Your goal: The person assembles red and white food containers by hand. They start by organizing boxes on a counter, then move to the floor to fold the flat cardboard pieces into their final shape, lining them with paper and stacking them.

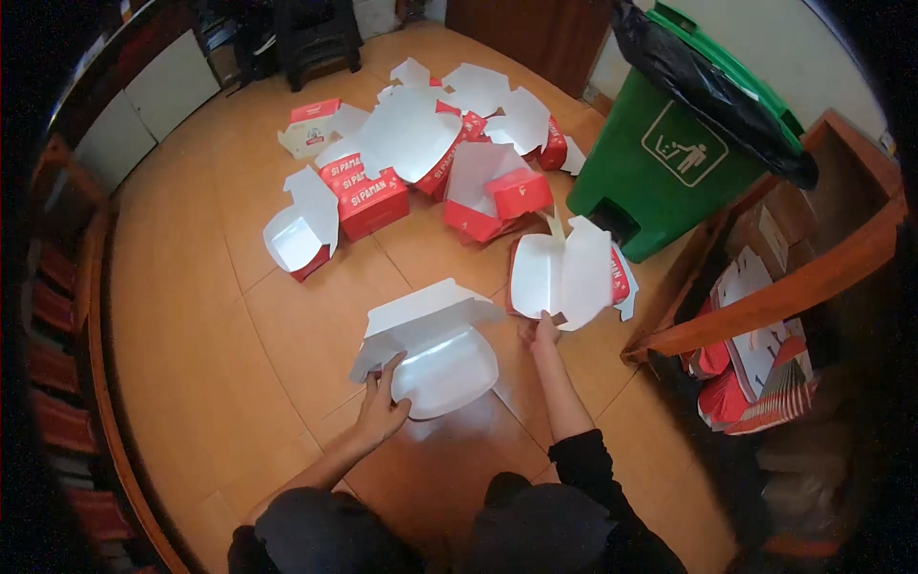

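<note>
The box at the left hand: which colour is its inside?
The box is white inside, in the head view.

Left hand (381, 409) on open white box (451, 375)

A black right sleeve (585, 463), creased near its cuff, shows above dark legwear (330, 534).

The middle is bright, and the orange floor (191, 316) looks warm. A soft white shine sits on it just below the near white box (448, 371). The inside of that box is pale and shiny, but its raised lid (430, 314) looks greyer. Under the wooden shelf (784, 295) on the right, it is dim and murky. The corners are black, and the wooden rail (91, 344) on the left bends like a bow.
</note>
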The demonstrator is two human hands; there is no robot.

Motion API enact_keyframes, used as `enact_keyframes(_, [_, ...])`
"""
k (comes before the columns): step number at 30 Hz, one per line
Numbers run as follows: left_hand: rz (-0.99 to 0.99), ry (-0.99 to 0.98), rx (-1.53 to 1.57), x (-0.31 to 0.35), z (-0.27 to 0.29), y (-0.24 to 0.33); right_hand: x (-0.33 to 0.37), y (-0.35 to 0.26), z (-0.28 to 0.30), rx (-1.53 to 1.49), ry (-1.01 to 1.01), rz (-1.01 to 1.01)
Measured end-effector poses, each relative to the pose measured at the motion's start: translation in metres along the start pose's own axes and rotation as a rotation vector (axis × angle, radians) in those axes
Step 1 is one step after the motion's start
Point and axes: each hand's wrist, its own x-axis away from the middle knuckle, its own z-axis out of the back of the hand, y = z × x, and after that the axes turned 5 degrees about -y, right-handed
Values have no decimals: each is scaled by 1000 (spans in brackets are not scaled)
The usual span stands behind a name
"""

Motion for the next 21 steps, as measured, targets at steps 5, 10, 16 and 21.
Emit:
enact_keyframes(5, [24,45,52,7,5,-9,54,-31,74,1124,505,601])
enact_keyframes(10, [-43,106,-39,-6,-2,-17,149,-105,152,787,251,909])
enact_keyframes(16, [-107,63,39,-19,-19,-13,235,-91,36,876,-490,872])
enact_keyframes(21, [-203,145,244,-22,-27,-21,244,-74,-44,1400,-456,1073])
